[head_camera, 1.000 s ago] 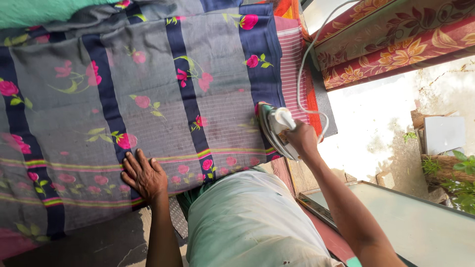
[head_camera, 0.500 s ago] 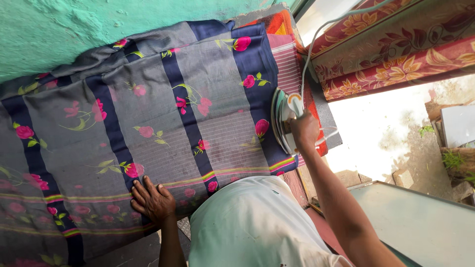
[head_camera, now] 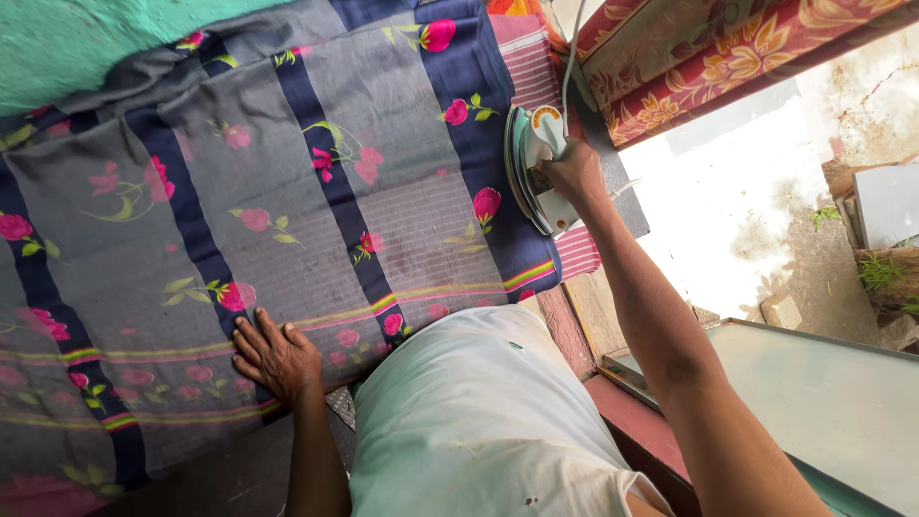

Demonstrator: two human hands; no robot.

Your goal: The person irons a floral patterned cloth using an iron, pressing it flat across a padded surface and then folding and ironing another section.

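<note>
Pressing is under way: an electric iron (head_camera: 536, 168), gripped in the closed right hand (head_camera: 574, 172), is set on grey floral cloth (head_camera: 287, 211) pinned by the flat, open left hand (head_camera: 278, 356); smooth strokes seem called for.

We cannot see the iron's (head_camera: 532, 168) handle under our right hand (head_camera: 574, 172); its cord (head_camera: 571, 48) and the floral cloth (head_camera: 287, 220) run off the frame's edges.

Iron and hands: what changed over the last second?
The right hand slid the iron a little farther up the dark blue stripe of the grey flowered cloth, away from the yellow hem line. The grip on the handle stayed, and the left hand stayed flat on the cloth's near edge.
</note>
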